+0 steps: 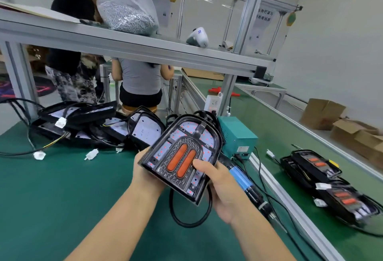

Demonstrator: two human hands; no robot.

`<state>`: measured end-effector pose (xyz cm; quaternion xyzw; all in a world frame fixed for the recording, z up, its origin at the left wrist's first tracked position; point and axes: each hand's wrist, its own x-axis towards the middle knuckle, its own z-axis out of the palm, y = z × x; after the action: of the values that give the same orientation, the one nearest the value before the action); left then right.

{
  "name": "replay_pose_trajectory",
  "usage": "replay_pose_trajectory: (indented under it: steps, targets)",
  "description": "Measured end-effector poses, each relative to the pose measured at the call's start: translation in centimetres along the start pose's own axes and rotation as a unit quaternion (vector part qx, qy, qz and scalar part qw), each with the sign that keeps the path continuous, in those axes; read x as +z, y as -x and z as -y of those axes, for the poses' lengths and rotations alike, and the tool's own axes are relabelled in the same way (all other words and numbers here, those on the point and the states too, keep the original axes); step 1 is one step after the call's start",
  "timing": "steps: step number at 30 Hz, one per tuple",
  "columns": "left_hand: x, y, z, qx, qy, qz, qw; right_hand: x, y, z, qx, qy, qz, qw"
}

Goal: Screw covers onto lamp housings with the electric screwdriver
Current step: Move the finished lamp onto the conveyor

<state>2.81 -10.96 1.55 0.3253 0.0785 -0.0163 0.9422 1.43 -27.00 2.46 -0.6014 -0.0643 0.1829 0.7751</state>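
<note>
Two hands hold one lamp housing [182,157] above the green bench: the left hand [145,169] cups its near-left edge, the right hand [223,190] grips its near-right edge, thumb on the cover. The electric screwdriver [246,186] lies untouched just beside the right hand. Two or three finished-looking lamps [323,180] sit right; a tangled pile [87,124], hard to count, waits left.

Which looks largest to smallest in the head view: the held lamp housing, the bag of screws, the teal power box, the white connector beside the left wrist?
1. Lamp housing, though it is nearest the camera.
2. Bag of screws.
3. Teal power box.
4. White connector, clearly smallest.
</note>
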Motion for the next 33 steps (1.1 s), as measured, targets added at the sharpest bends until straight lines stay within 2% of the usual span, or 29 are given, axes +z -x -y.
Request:
replay_pose_trajectory:
  steps: [2,6,8,11,14,19,25,30,33]
  targets:
    - [0.9,0.3,0.3,-0.027,0.020,0.011,0.999,-0.7,0.4,0.3,0.006,0.008,0.000,1.000]
    - [2.0,0.0,0.9,-0.108,0.034,0.108,0.988,-2.9,1.6,1.0,-0.024,0.025,-0.034,0.999]
    - [2.3,-0.1,0.9,-0.122,0.008,0.178,0.976,-4.4,2.1,1.5,-0.049,0.018,-0.064,0.997]
    - [3.1,-0.3,1.5,-0.119,-0.116,0.248,0.954,-6.4,2.8,1.8,-0.072,0.003,-0.100,0.992]
    - [4.3,-0.5,3.1,-0.127,-0.207,0.235,0.941,-8.2,3.5,2.3,-0.108,-0.009,-0.137,0.985]
    - [6.8,-0.9,6.0,-0.221,-0.288,0.221,0.905,-11.6,4.6,3.4,-0.155,-0.018,-0.209,0.965]
    - [10.2,-1.6,10.4,-0.154,-0.288,0.175,0.929,-14.5,5.7,2.8,-0.209,0.007,-0.280,0.937]
    - [13.9,-2.0,14.6,-0.146,-0.264,0.169,0.938,-18.2,6.9,3.2,-0.259,0.008,-0.358,0.897]
    - [15.9,-1.8,17.0,-0.150,-0.254,0.193,0.936,-20.7,7.4,3.0,-0.263,0.009,-0.423,0.867]
